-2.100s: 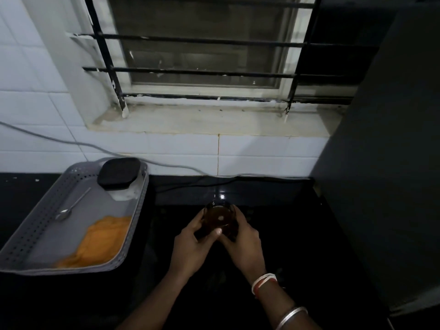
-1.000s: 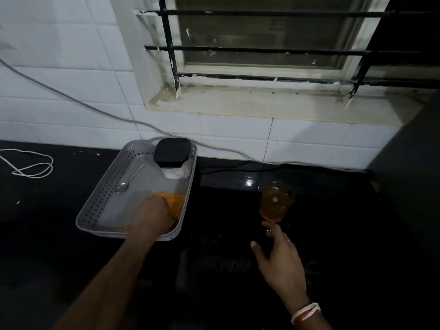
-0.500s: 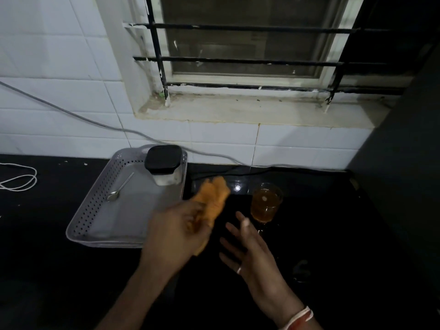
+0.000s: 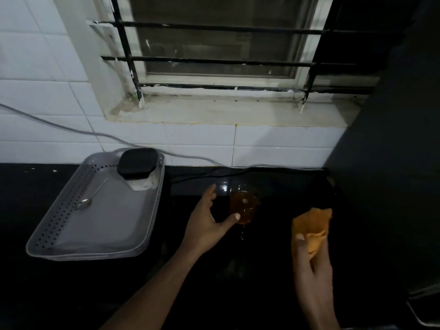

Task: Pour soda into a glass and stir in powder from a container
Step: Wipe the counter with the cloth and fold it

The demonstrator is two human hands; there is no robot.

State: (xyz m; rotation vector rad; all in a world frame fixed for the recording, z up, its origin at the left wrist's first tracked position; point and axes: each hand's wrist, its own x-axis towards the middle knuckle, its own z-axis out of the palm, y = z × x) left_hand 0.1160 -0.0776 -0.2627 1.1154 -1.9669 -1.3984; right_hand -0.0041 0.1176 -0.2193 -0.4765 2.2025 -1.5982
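Observation:
A glass (image 4: 245,204) of amber soda stands on the black counter near the back wall. My left hand (image 4: 209,222) is open beside it on the left, thumb tip touching the glass's lower side, fingers spread apart from it. To the right, my right hand (image 4: 309,260) grips an orange cloth (image 4: 312,225) held above the counter. A white container with a black lid (image 4: 139,166) stands in the far corner of a grey perforated tray (image 4: 83,251), and a metal spoon (image 4: 91,195) lies on the tray floor.
A grey cable (image 4: 71,129) runs along the white tiled wall behind the tray. A dark tall appliance (image 4: 392,163) blocks the right side. A barred window with a ledge (image 4: 226,113) is above the counter (image 4: 47,294).
The orange cloth went from the tray to my left hand, then into my right hand. My left hand has moved to the glass, thumb against it.

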